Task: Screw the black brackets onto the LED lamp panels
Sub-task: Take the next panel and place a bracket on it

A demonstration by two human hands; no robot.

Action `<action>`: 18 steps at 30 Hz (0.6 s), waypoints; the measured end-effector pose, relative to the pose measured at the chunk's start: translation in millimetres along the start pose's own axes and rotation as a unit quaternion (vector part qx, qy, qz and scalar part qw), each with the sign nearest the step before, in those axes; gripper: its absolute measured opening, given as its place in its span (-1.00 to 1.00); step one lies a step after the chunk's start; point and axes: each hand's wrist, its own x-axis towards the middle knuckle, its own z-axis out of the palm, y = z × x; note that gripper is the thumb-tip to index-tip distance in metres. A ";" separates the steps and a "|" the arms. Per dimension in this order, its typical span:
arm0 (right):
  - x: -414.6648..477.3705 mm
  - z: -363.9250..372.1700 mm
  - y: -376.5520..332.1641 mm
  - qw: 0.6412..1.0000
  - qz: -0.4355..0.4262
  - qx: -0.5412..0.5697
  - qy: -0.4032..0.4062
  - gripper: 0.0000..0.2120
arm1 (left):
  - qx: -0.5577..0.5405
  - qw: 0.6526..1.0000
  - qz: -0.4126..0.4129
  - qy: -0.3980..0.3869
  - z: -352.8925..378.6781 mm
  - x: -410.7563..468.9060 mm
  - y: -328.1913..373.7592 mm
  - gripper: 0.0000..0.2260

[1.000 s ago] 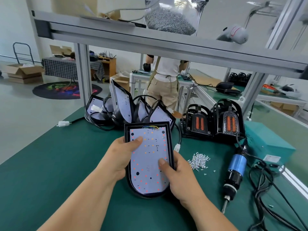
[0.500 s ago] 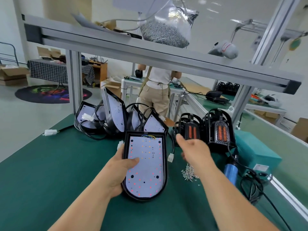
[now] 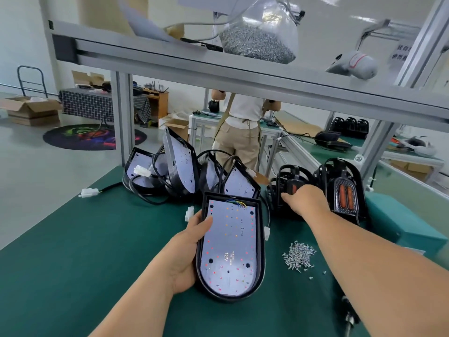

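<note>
Lamp panel (image 3: pixel 230 249), centre frame on green mat (image 3: pixel 73 251): your right hand (image 3: pixel 306 200) has left it and now reaches black brackets (image 3: pixel 289 176), centre right. Its fingers are hidden, so cannot tell if gripping. Likely fetching bracket; no screwing yet. Your left hand (image 3: pixel 187 254) keeps gripping panel's left edge, thumb on face. Panel: white board up, coloured dots, black rim. Screws (image 3: pixel 298 256) lower right.

Only one view, worn on the person's head. It looks forward and down across the green tabletop (image 3: pixel 73 251), near enough that the left hand (image 3: pixel 187 254) and right hand (image 3: pixel 303 200) sit large in mid-frame; its wide angle catches the overhead shelf rail (image 3: pixel 243 71) too.
</note>
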 end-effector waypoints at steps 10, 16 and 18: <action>-33.7 -61.0 -25.8 0.926 -0.320 0.197 0.019 -0.38 | 0.020 0.999 -0.031 0.002 -5.1 4.5 0.5 -0.48; -78.2 -93.7 -51.1 0.786 -0.585 -0.197 -0.029 -0.28 | 0.017 0.999 -0.030 0.006 0.6 4.2 2.0 -0.48; -87.5 -97.5 -55.9 0.736 -0.619 -0.270 -0.033 -0.27 | 0.003 0.999 -0.036 -0.001 0.7 3.9 3.2 -0.47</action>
